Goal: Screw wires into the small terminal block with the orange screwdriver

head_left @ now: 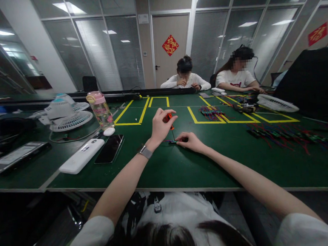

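One left hand (160, 127) and one right hand (193, 142), pictured at work over one green tabletop (145, 172); between them, one screwdriver (168, 117) and one small circuit board (172, 142); left thumb and fingers curled around the orange-and-black screwdriver handle, thumb and forefinger tips slightly apart; shaft pointing down from the left fingers to the board, tip apparently touching, though too small in view to be certain; right thumb and forefinger drawn nearly together, closed on the board's right end; board down at the tabletop, below the left fingers and immediately left of the right fingertips; strapped on the left wrist, one watch (145, 151); left of the left fingers, one black phone (109, 149), one long white case (83, 156), one small white oval item (109, 132) and one pink-lidded bottle (101, 109); right of the right fingers, two heaps of wired boards, one larger heap (292, 135) and one smaller heap (211, 113) amid yellow tape (209, 122); farther right, one white fan (277, 103); well beyond the fingers, two people across the tabletop, one seated person (172, 82) roughly straight ahead, one long-haired person (227, 79) to the right.
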Available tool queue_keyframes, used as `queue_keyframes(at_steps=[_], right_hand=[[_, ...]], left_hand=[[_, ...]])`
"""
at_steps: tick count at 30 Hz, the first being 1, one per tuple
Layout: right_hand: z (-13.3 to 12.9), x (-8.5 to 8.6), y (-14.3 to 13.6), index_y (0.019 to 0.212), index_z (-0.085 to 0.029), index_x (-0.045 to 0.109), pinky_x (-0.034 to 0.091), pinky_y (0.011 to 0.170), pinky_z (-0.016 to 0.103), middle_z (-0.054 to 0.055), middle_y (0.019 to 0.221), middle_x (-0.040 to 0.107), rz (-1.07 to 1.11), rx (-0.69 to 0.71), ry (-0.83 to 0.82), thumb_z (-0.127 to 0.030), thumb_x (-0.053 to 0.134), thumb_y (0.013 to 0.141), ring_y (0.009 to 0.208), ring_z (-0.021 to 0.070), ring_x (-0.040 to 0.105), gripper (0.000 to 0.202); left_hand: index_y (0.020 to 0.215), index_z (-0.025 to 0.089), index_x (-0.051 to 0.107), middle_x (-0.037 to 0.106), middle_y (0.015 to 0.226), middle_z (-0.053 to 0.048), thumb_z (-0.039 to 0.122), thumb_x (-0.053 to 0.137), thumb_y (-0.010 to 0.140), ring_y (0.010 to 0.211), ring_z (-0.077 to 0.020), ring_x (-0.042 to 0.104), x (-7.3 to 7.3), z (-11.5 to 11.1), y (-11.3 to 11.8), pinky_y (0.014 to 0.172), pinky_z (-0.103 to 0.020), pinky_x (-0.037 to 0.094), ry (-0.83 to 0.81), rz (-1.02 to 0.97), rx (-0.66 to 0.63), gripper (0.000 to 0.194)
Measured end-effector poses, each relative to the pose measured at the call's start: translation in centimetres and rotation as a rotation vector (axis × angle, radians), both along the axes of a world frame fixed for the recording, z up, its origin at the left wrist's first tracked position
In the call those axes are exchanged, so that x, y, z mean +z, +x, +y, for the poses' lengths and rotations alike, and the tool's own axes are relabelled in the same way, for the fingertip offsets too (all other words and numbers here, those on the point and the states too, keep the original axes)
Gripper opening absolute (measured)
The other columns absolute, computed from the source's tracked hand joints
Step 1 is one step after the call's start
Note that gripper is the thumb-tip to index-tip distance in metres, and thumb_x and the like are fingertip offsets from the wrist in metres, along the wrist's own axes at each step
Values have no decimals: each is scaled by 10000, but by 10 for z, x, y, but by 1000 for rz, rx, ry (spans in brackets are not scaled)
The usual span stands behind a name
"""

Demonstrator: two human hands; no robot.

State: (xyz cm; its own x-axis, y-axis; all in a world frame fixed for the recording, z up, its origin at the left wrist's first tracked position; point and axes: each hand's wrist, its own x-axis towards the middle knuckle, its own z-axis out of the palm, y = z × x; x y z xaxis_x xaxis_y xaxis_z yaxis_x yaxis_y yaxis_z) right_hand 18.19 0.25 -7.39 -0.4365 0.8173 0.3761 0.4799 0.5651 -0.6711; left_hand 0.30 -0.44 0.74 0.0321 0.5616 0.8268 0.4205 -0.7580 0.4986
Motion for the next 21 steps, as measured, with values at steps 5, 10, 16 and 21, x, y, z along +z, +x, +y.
queue_keyframes(at_steps=[5, 10, 16, 21], right_hand=[[0, 0, 0, 856, -136, 720, 456, 656, 260, 43, 765, 641, 6, -7, -2, -256, 644, 743, 686, 134, 568, 182], [-1, 1, -1, 854, -140, 719, 462, 662, 265, 42, 766, 638, 6, -6, -5, -254, 643, 748, 694, 138, 574, 174], [0, 1, 0, 863, -143, 717, 465, 667, 270, 43, 773, 639, 2, 1, 0, -254, 639, 751, 696, 140, 574, 176], [0, 0, 0, 858, -147, 717, 464, 664, 267, 40, 771, 643, 7, -3, 3, -261, 639, 748, 693, 138, 574, 177]], left_hand=[[1207, 226, 569, 589, 976, -45, 246, 448, 924, 772, -103, 617, 2, -2, 1, 667, -211, 513, -163, 22, -277, 308], [1112, 214, 618, 599, 904, -22, 228, 546, 872, 686, -96, 609, 4, 0, 3, 637, -212, 500, -136, 63, -194, 251], [1002, 216, 643, 558, 859, -20, 303, 640, 820, 779, -147, 548, 5, -3, 7, 758, -277, 465, 36, 185, 2, 201], [1241, 227, 509, 580, 949, -30, 169, 464, 901, 776, -126, 573, 4, -3, 7, 747, -254, 474, -57, 190, -167, 348]])
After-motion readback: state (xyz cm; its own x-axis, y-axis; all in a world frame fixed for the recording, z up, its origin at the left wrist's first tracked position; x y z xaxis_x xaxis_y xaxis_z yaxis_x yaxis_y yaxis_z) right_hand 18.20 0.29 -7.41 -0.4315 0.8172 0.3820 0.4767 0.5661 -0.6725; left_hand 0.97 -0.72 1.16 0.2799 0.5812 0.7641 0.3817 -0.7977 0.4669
